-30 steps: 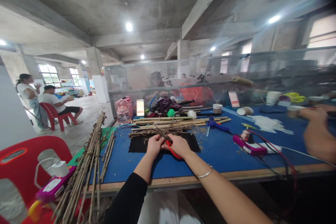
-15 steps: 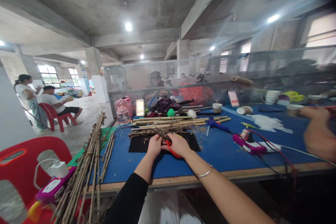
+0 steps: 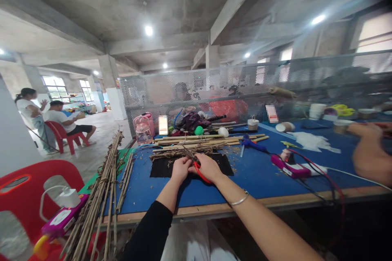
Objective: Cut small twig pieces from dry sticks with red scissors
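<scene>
My right hand (image 3: 208,166) is closed around red-handled scissors (image 3: 202,176), whose dark blades point away and to the left, above a black mat (image 3: 220,164). Close beside the blades, my left hand (image 3: 180,169) has its thumb and fingers pinched together. What they hold is too small to make out. Just beyond both hands lies a bundle of dry brown twigs (image 3: 165,155) along the mat's far edge. Behind it, pale sticks (image 3: 177,146) stretch across the blue table (image 3: 254,183).
On the left, long stalks (image 3: 105,183) lean over the table edge beside a red chair (image 3: 39,179). A blue glue gun (image 3: 254,145) and a purple power strip (image 3: 289,167) lie right. Another person's arm (image 3: 372,155) reaches in at far right. A mesh partition (image 3: 159,89) stands behind.
The scissors' blades have turned and spread, now showing more clearly and pointing further up and left. Both hands stay in nearly the same place.
</scene>
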### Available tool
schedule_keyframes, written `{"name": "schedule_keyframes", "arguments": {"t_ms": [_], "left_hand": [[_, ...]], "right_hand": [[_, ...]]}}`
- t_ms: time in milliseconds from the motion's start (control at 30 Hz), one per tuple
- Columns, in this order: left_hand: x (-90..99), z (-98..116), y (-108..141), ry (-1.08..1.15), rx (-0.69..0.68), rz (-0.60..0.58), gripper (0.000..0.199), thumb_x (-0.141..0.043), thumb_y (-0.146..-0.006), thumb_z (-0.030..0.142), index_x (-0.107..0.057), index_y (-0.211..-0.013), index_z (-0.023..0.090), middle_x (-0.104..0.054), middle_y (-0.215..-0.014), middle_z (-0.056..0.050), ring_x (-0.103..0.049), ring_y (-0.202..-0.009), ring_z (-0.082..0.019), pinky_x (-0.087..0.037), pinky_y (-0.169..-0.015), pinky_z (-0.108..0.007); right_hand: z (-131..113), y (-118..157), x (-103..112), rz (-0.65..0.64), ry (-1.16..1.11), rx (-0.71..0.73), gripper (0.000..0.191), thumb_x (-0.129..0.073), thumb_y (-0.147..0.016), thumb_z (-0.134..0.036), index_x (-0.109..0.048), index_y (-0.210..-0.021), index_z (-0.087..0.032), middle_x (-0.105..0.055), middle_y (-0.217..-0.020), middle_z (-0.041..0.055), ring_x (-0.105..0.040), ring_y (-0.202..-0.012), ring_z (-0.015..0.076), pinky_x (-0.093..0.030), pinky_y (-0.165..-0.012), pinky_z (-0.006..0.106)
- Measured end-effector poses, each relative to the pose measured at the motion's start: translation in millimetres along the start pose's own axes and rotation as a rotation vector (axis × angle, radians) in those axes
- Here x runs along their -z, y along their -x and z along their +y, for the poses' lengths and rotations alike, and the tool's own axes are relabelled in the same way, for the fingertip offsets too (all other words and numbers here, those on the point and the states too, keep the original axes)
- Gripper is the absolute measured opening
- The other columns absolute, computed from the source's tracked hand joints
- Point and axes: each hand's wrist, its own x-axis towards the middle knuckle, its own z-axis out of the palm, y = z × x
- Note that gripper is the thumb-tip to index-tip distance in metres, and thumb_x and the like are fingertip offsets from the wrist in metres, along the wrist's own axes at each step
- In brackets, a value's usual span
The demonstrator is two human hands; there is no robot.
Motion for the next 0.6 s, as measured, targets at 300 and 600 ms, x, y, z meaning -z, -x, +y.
{"name": "schedule_keyframes", "arguments": {"t_ms": [300, 600], "left_hand": [[0.9, -4, -1, -0.007, 0.03, -0.008, 0.029, -0.061, -0.069, 0.038, -0.069, -0.075, 0.011, -0.061, -0.056, -0.003, -0.048, -0.048, -0.011, -0.035, -0.047, -0.021], [-1.1, 0, 0, 0.132, 0.057, -0.043, 0.028, -0.062, -0.067, 0.04, -0.064, -0.07, 0.012, -0.053, -0.049, 0.002, -0.036, -0.038, -0.005, -0.026, -0.039, -0.018]], "right_hand": [[-1, 0, 2, -0.04, -0.047, 0.006, 0.046, -0.054, -0.073, -0.059, -0.054, -0.1, -0.022, -0.063, -0.098, 0.0064, -0.058, -0.093, 0.02, -0.04, -0.074, 0.027], [-6, 2, 9, -0.112, 0.037, -0.11, 0.045, -0.052, -0.072, -0.062, -0.057, -0.098, -0.026, -0.067, -0.091, 0.0044, -0.062, -0.087, 0.0222, -0.039, -0.068, 0.026]]}}
